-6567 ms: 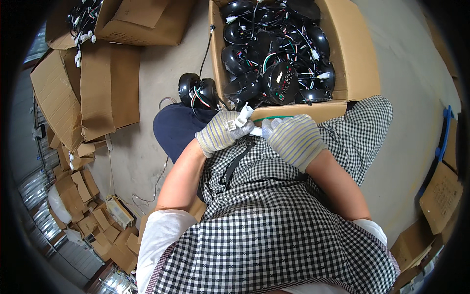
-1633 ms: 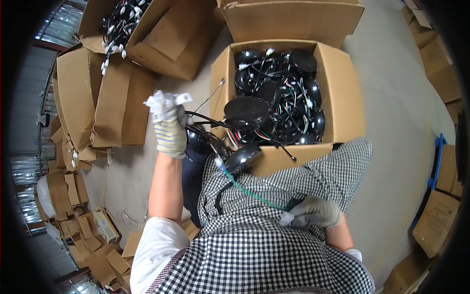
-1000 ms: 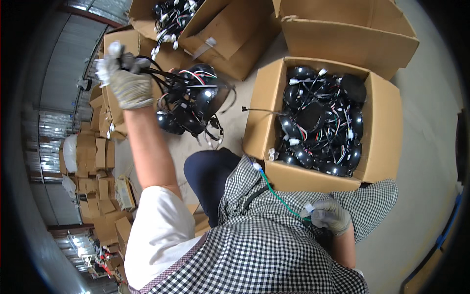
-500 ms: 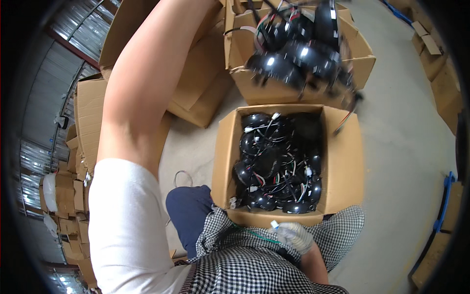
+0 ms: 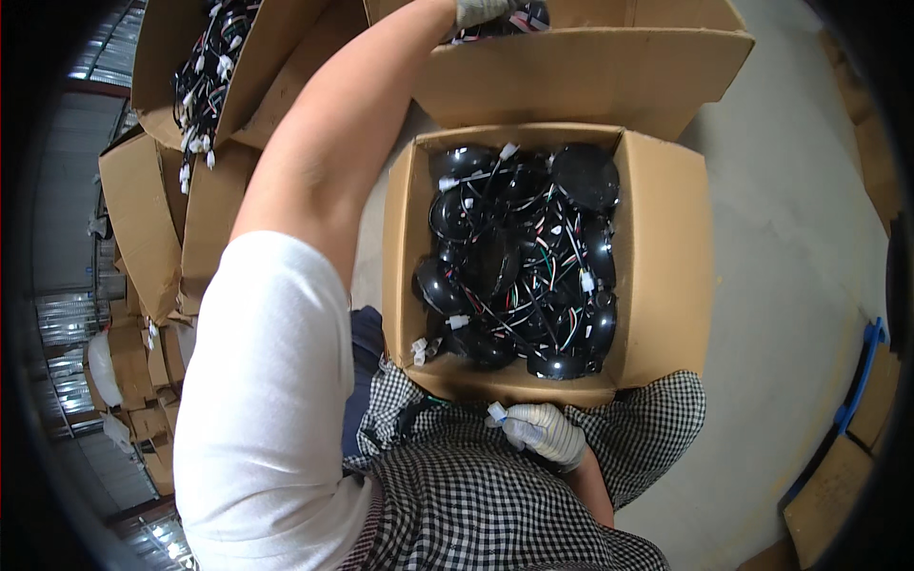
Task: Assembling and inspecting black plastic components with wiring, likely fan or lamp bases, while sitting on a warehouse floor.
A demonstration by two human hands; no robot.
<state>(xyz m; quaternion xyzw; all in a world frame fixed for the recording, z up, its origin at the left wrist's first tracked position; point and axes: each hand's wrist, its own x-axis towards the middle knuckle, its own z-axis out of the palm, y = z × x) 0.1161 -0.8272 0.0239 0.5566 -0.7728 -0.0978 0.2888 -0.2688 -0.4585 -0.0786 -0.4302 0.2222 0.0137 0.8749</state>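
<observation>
My left arm reaches forward to a far cardboard box. The gloved left hand is cut by the top edge, beside black rounded parts with wires; its fingers are mostly hidden, so its grip cannot be told. Low against my checked apron, my right hand, in a striped knit glove, is closed around a small white plug connector. Just in front of it stands an open cardboard box with several glossy black round housings, tangled coloured wires and white connectors.
Another tilted carton at the far left holds black wired parts with white plugs dangling over its edge. Stacked cartons line the left side. Along the right edge lie more cardboard and a blue strip.
The cluster of black housings that hung blurred above the far box has dropped lower, mostly out of sight. The view has shifted, showing my left glove. My right hand still holds the connector.
</observation>
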